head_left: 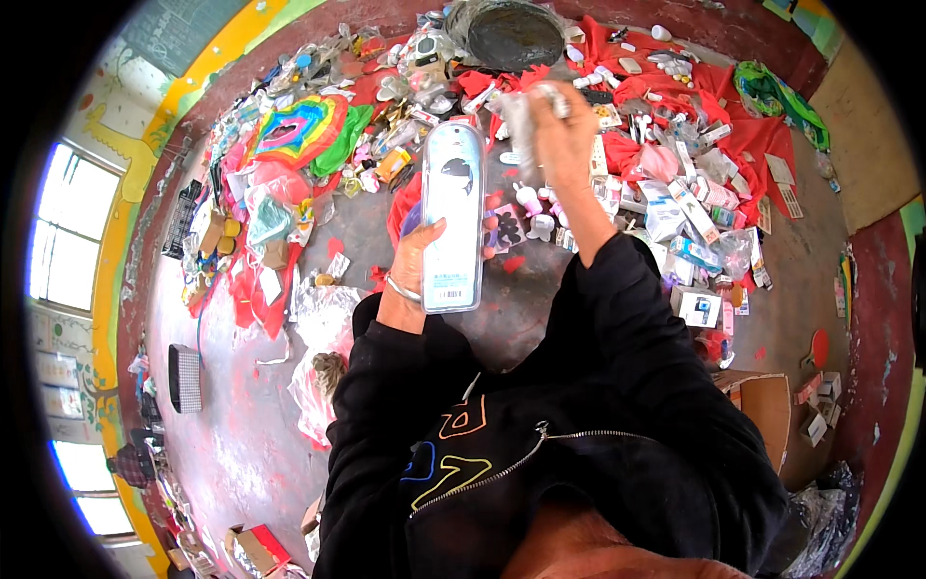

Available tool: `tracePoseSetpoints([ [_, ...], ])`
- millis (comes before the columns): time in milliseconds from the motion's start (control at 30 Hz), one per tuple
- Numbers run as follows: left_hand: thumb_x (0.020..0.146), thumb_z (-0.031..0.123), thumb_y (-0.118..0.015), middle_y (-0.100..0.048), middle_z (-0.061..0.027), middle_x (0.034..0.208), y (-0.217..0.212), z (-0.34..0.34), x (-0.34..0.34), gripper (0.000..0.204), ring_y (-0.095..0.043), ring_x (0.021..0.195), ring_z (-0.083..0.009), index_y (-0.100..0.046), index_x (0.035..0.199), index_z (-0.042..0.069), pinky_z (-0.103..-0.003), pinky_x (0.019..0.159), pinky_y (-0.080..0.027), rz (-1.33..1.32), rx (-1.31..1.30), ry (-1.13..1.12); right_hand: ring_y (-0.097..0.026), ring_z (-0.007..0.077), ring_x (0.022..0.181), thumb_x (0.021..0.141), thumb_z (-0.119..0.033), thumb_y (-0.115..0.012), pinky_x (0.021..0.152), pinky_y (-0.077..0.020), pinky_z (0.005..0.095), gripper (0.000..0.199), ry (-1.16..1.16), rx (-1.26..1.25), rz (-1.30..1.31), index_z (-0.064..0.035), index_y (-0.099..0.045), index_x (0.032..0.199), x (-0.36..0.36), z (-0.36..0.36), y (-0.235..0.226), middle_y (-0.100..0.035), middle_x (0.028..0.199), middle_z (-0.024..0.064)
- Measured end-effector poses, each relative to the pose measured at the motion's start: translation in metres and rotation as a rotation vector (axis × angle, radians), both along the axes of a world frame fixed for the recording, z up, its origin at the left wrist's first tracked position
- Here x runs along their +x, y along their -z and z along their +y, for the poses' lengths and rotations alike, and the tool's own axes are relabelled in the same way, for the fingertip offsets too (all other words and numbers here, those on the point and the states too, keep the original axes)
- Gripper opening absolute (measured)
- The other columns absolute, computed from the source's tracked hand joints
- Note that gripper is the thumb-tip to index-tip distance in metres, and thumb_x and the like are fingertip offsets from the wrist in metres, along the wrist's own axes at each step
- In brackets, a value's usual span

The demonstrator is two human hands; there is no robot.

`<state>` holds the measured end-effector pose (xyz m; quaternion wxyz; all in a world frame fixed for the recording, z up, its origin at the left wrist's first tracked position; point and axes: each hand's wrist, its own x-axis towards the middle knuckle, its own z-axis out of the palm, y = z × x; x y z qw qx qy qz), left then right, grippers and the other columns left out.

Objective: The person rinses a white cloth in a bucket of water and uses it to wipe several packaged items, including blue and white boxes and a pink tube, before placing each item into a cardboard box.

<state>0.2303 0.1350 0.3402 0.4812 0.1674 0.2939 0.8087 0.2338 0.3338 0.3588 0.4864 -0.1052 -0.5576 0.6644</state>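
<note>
My left hand (409, 262) grips a long clear plastic blister pack (453, 217) by its lower left side. The pack has rounded ends and a pale white-and-blue insert with a dark shape near the top. It is held upright in front of my chest, with fingertips showing at its right edge. To the right and a little higher, my right hand (567, 145) is closed on a crumpled greyish-white piece (521, 130). That piece is smeared, so I cannot tell whether it is cloth or plastic film. The two hands are apart.
Piles of small goods and boxes lie on red cloth (762, 125) ahead. A black round basin (508, 37) stands at the far side, with a rainbow-coloured item (301, 130) to the left. A dark basket (183, 378) sits on the left floor; a cardboard box (762, 410) is at lower right.
</note>
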Motion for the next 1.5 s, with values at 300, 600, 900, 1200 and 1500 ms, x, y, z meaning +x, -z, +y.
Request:
tracePoseSetpoints([
  [300,0.081,0.056,-0.043,-0.047,-0.0156,0.118,0.052,0.033,-0.082,0.065,-0.049,0.106,-0.0276,-0.037,0.124,0.008,-0.042,0.089,-0.041,-0.060,0.003,-0.379,-0.058,0.0172,0.079,0.080,-0.008,-0.057,0.073,-0.0441,0.0274,0.015,-0.504,0.604,-0.178,-0.0061,-0.058,0.094,-0.034,-0.050,0.058,-0.061,0.091,0.0068],
  [600,0.078,0.051,-0.053,-0.044,-0.0151,0.124,0.079,0.019,-0.145,0.068,-0.043,0.113,-0.0292,-0.034,0.126,0.007,-0.043,0.096,-0.035,-0.124,0.221,-0.412,-0.055,0.0302,0.081,0.068,-0.001,-0.057,0.072,-0.0429,0.0376,0.015,-0.629,0.889,-0.113,-0.0050,-0.057,0.082,-0.037,-0.060,0.073,-0.058,0.082,0.0109],
  [900,0.086,0.035,-0.048,-0.043,-0.0163,0.125,0.090,0.027,-0.146,0.049,-0.044,0.112,-0.0287,-0.037,0.123,0.005,-0.043,0.096,-0.035,-0.272,0.183,-0.357,-0.053,0.0081,0.065,0.081,-0.006,-0.055,0.060,-0.0440,0.0224,0.007,-0.100,0.163,-0.212,-0.0029,-0.060,0.085,-0.062,-0.009,0.071,-0.060,0.073,0.0013],
  [1200,0.087,0.034,-0.047,-0.041,-0.0190,0.127,0.076,0.016,-0.137,0.052,-0.039,0.118,-0.0308,-0.032,0.128,0.006,-0.043,0.098,-0.032,-0.063,0.137,-0.323,-0.057,0.0288,0.079,0.073,-0.006,-0.058,0.069,-0.0460,0.0318,0.009,-0.055,1.080,-0.359,-0.0051,-0.059,0.082,-0.058,-0.009,0.082,-0.058,0.081,0.0107],
  [1500,0.087,0.030,-0.049,-0.043,-0.0165,0.126,0.080,0.020,-0.133,0.052,-0.041,0.116,-0.0277,-0.033,0.128,0.003,-0.041,0.097,-0.034,-0.085,0.076,-0.239,-0.060,0.0205,0.066,0.080,-0.021,-0.060,0.055,-0.0489,0.0348,0.024,-0.435,-0.593,-0.415,0.0020,-0.056,0.088,-0.067,0.013,0.086,-0.059,0.078,0.0099],
])
